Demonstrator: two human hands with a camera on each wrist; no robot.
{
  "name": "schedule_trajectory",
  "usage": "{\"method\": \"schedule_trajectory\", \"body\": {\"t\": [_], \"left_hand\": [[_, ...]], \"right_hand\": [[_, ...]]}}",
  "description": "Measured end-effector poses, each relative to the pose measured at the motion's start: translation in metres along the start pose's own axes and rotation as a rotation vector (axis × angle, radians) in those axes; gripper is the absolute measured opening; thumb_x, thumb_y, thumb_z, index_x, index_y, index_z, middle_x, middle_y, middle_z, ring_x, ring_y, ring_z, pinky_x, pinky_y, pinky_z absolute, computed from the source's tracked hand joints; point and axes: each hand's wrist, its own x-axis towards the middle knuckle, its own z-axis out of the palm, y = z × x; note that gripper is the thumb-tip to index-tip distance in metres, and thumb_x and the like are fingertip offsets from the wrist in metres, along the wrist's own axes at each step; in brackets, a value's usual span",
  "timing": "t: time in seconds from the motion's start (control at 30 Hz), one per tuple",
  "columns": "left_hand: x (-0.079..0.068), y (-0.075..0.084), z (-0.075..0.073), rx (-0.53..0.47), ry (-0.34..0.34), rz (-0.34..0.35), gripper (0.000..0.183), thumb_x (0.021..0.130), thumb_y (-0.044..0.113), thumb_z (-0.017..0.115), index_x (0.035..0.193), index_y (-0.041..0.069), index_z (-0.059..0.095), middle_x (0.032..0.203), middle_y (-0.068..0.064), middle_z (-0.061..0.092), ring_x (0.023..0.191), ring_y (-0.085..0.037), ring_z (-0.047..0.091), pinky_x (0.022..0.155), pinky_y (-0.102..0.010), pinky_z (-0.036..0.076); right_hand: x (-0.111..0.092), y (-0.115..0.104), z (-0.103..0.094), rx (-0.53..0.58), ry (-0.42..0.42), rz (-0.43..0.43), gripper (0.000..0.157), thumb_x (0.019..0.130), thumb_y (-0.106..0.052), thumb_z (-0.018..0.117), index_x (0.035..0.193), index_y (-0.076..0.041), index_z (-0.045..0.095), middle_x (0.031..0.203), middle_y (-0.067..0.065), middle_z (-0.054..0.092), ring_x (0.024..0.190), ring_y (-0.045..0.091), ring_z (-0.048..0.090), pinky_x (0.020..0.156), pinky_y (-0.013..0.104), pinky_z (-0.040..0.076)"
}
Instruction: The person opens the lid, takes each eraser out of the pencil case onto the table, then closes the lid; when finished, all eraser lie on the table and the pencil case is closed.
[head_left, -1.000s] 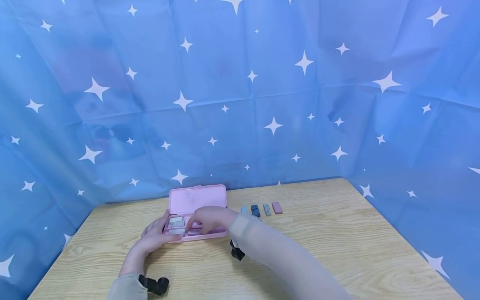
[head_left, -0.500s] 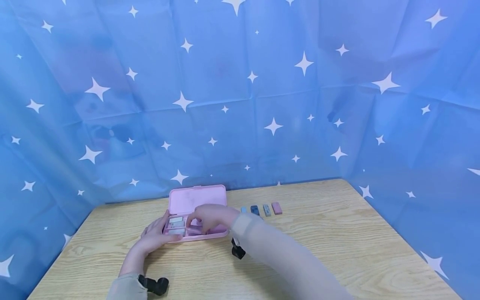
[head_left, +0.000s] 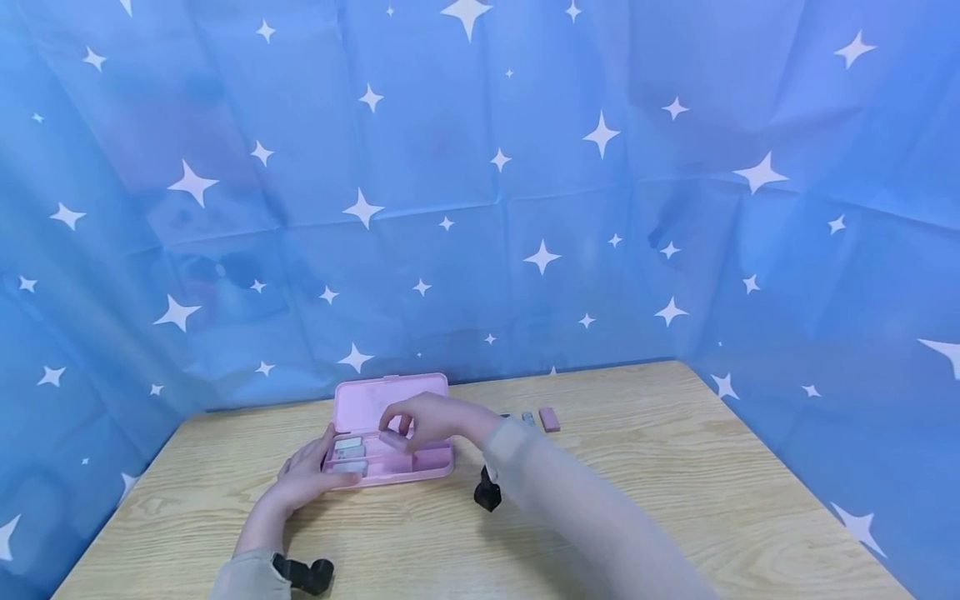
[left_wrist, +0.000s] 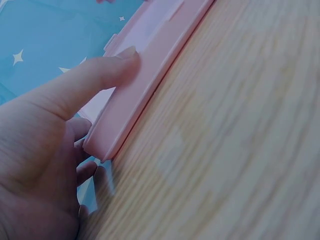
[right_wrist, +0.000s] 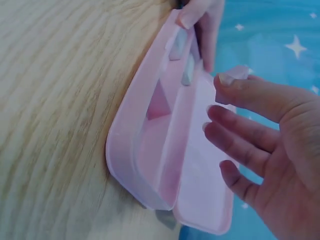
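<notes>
An open pink pencil case [head_left: 431,477] lies on the table with its lid [head_left: 360,407] tipped back. My left hand [head_left: 302,473] grips its left end, the thumb [left_wrist: 107,72] over the front rim and the fingers round the end. Above the case, my right hand [head_left: 431,419] pinches a small pink eraser [head_left: 393,440] between thumb and fingertips. In the right wrist view the eraser [right_wrist: 235,80] shows partly behind the thumb, while the other fingers hang half curled. Several pale erasers [head_left: 349,450] sit in the left compartments; a divider marks off the right part.
Right of the case, a pink eraser [head_left: 550,419] and a grey-blue one [head_left: 528,417] lie on the wooden table [head_left: 645,467]. A dark one [head_left: 506,415] is mostly hidden by the right forearm. A blue star-patterned cloth [head_left: 465,275] hangs behind the table.
My right hand has risen out of the case's front compartment with the pink eraser, moving up and slightly right. My left hand keeps its grip. The head view has shifted slightly.
</notes>
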Motion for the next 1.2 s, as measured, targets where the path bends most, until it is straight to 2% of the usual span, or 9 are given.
{"method": "schedule_trajectory", "body": {"t": [0.2, 0.43, 0.87, 1.2], "left_hand": [[0.000, 0.000, 0.000, -0.001, 0.004, 0.003, 0.114, 0.077, 0.046, 0.077, 0.156, 0.007, 0.006, 0.155, -0.031, 0.012, 0.139, -0.053, 0.005, 0.107, -0.067, -0.001], [-0.001, -0.001, 0.000, -0.007, 0.005, 0.006, 0.114, 0.077, 0.046, 0.078, 0.156, 0.006, 0.006, 0.155, -0.031, 0.012, 0.139, -0.052, 0.004, 0.107, -0.066, -0.002], [0.000, 0.000, 0.000, -0.010, -0.002, 0.001, 0.115, 0.077, 0.046, 0.078, 0.156, 0.006, 0.004, 0.155, -0.031, 0.010, 0.139, -0.053, 0.003, 0.107, -0.066, -0.003], [0.000, 0.003, -0.001, -0.007, -0.009, 0.005, 0.114, 0.078, 0.046, 0.077, 0.155, 0.006, 0.003, 0.155, -0.032, 0.010, 0.138, -0.054, 0.004, 0.107, -0.067, -0.004]], "right_hand": [[-0.013, 0.009, 0.000, 0.171, 0.053, 0.005, 0.047, 0.082, -0.007, 0.076, 0.124, -0.020, 0.060, 0.089, -0.010, 0.066, 0.084, 0.005, 0.060, 0.076, 0.020, 0.049], [-0.029, 0.019, 0.005, 0.349, 0.152, 0.013, 0.044, 0.081, -0.008, 0.077, 0.120, -0.019, 0.061, 0.086, -0.003, 0.064, 0.077, 0.011, 0.060, 0.070, 0.025, 0.051], [-0.052, 0.035, 0.021, 0.560, 0.314, 0.042, 0.045, 0.079, -0.004, 0.078, 0.118, -0.011, 0.059, 0.083, 0.002, 0.058, 0.072, 0.014, 0.054, 0.064, 0.025, 0.047], [-0.073, 0.044, 0.028, 0.604, 0.395, 0.057, 0.041, 0.082, -0.006, 0.076, 0.119, -0.010, 0.057, 0.084, 0.001, 0.058, 0.072, 0.014, 0.051, 0.067, 0.027, 0.046]]}}
